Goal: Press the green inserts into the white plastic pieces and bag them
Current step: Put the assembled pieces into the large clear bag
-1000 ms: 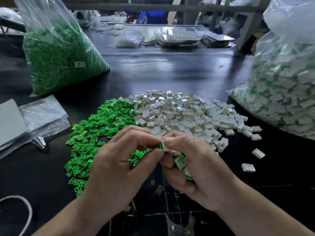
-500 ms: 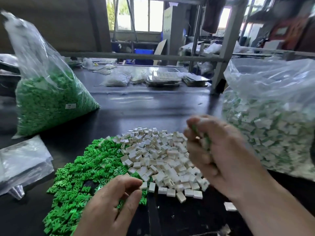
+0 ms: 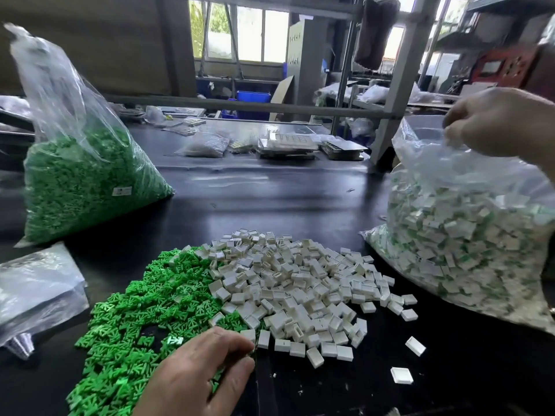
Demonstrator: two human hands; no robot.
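On the black worktable [image 3: 270, 205], the bulkiest thing is the clear bag of finished pieces [image 3: 468, 235] at the right. It is swollen with white blocks showing green in them, so I judge that a great many are already pressed and bagged. Across from it, at the left, the bag of green inserts [image 3: 84, 181] stands nearly as full, which suggests a long run still to come. Between them lie the loose heap of white plastic pieces [image 3: 300, 283] and, touching its left edge, the smaller heap of green inserts [image 3: 144, 319], all of them still unjoined. The right hand [image 3: 504, 121] is at the open mouth of the finished bag with its fingers curled downward. Whether they pinch the film or hold parts I cannot tell. The left hand [image 3: 195, 376] rests low where green meets white, thumb and fingertips drawn close together, and what lies between them is hidden. Both bags are thin, crinkled, glossy film that sags around its load, and the tabletop is smooth and faintly reflective. The white pieces are small, hard, flat square shells, some showing a slot or open hollow. The inserts are smaller bright plastic shapes with branching prongs that tangle together. A flat folded plastic bag [image 3: 36, 283] lies at the left edge, and a few stray white pieces [image 3: 401, 375] sit apart from the heap at the near right.
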